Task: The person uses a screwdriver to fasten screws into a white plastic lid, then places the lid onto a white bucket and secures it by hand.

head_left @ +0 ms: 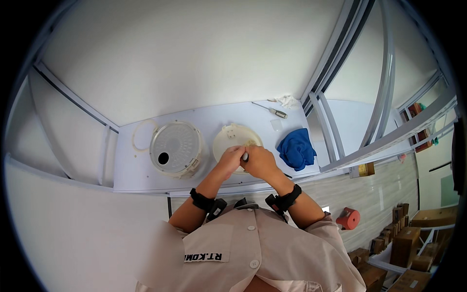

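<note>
A round cream plastic part (pixel 221 141), bowl- or lid-like, lies on the table under my two hands. My right hand (pixel 261 162) is closed round a tool's dark handle with a grey end (pixel 245 156); the rest of the tool is hidden, so its kind does not show. My left hand (pixel 230 159) is closed and meets the right one over the near part of the cream piece; whatever its fingers grip is covered. Just beyond my right fingers, a small yellowish patch (pixel 251 142) shows on the piece.
A round metal-topped unit (pixel 181 141) with a black hole stands on the left, beside a thin cream ring (pixel 141 136). At the right lie a blue cloth (pixel 296 149), a screwdriver (pixel 277 112), a small clear sheet (pixel 276 125) and a white rag (pixel 286 101). Metal frames edge the table.
</note>
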Motion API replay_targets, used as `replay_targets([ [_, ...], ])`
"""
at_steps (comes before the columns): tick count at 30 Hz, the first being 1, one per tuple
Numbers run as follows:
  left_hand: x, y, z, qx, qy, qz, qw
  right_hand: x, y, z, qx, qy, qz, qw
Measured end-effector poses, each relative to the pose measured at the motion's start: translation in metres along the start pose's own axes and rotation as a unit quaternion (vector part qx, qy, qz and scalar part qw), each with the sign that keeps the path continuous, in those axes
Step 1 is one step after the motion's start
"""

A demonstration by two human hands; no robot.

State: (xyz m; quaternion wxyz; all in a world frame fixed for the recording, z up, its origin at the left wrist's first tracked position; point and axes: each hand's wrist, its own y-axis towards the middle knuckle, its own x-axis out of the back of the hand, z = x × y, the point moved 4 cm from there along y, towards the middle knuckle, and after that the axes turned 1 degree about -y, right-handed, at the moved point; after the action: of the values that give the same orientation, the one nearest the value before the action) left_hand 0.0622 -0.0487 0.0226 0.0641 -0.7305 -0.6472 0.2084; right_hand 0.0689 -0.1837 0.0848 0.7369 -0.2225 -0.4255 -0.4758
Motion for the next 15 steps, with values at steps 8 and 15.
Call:
replay_targets([
  [8,-0.003,0.002,-0.001,-0.026,0.003,0.013,1.0,0.004,-0.006,-0.002,0.025,0.01,-0.057,0.998],
  [15,-0.003,0.004,0.008,0.012,-0.008,0.013,1.0,0.011,-0.011,-0.012,-0.004,0.033,-0.094,0.995],
])
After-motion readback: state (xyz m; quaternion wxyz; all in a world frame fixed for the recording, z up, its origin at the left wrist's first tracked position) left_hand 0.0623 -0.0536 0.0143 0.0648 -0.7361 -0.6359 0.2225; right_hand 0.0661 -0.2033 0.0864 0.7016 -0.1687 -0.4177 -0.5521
